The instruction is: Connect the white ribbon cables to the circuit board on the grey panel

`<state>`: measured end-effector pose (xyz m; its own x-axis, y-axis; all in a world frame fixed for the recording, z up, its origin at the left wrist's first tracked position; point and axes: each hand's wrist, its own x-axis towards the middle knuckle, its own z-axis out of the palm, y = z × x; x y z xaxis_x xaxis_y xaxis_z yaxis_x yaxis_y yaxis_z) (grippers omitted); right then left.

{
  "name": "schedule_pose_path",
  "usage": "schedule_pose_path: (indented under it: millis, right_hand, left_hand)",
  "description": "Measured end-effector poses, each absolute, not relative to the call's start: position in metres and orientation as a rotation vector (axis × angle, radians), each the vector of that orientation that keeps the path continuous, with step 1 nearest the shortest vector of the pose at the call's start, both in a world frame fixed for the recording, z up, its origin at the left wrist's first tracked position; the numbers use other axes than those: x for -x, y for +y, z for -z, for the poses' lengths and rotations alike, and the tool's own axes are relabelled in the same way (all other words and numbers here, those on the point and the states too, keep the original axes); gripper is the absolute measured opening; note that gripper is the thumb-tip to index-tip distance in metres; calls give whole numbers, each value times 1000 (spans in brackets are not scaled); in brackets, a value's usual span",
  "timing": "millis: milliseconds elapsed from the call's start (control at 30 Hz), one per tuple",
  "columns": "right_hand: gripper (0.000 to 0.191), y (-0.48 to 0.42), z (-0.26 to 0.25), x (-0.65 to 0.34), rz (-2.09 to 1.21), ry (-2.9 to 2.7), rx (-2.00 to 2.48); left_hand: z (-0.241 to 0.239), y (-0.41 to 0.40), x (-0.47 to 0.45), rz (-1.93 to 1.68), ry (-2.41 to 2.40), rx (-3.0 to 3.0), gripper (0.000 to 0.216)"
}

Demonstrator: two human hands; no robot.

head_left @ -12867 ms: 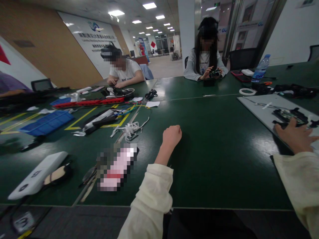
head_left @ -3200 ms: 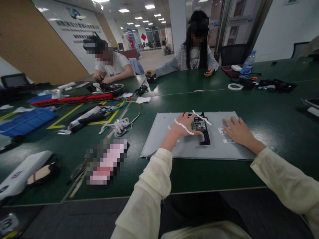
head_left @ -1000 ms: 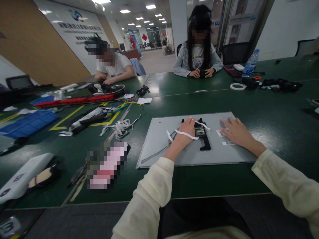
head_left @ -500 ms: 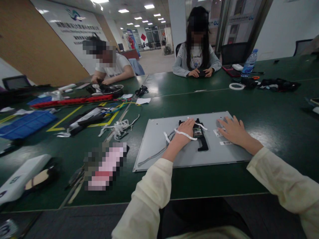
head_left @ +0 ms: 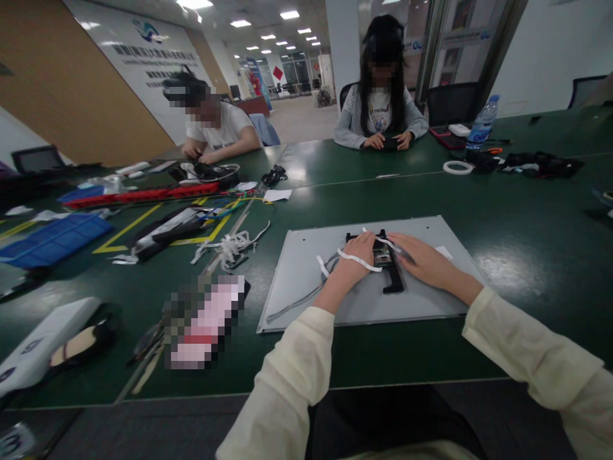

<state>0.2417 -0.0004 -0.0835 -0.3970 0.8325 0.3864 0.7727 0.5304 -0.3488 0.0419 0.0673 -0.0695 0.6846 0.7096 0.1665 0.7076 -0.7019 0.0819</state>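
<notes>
A grey flat panel [head_left: 297,281] lies on the green table before me. On it sits a black bracket [head_left: 393,280] around a small circuit board [head_left: 382,257]. My left hand [head_left: 355,252] rests over the bracket's left side, fingers laid out and hiding what is beneath. A grey cable [head_left: 299,300] runs from under that hand to the panel's lower left. White tape strips [head_left: 359,260] cross its back and fingers. My right hand [head_left: 426,259] is at the bracket's right edge, fingers stretched toward a tape strip beside the left fingertips; whether they touch it I cannot tell.
Left of the panel are a phone with a blurred screen [head_left: 211,326], a tangle of white strips [head_left: 232,248] and a blue tray [head_left: 57,239]. A tape roll [head_left: 457,167] and a water bottle [head_left: 483,124] stand at the far right. Two people sit across the table.
My right hand has moved left, from the labels on the panel's right part to the bracket. My left hand stays over the bracket. The view has shifted slightly.
</notes>
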Motion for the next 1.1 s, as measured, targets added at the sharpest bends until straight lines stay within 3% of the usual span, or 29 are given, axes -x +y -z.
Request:
schedule_pose_path:
  millis: [333,1100]
  right_hand:
    - [44,-1,89,-243,-112,-2217,1317]
    - [49,-11,82,-239,-168,-2264,1455]
  left_hand:
    - [65,67,-42,-270,1217,-2871,46]
    - [80,78,-39,-317,1204,-2869,46]
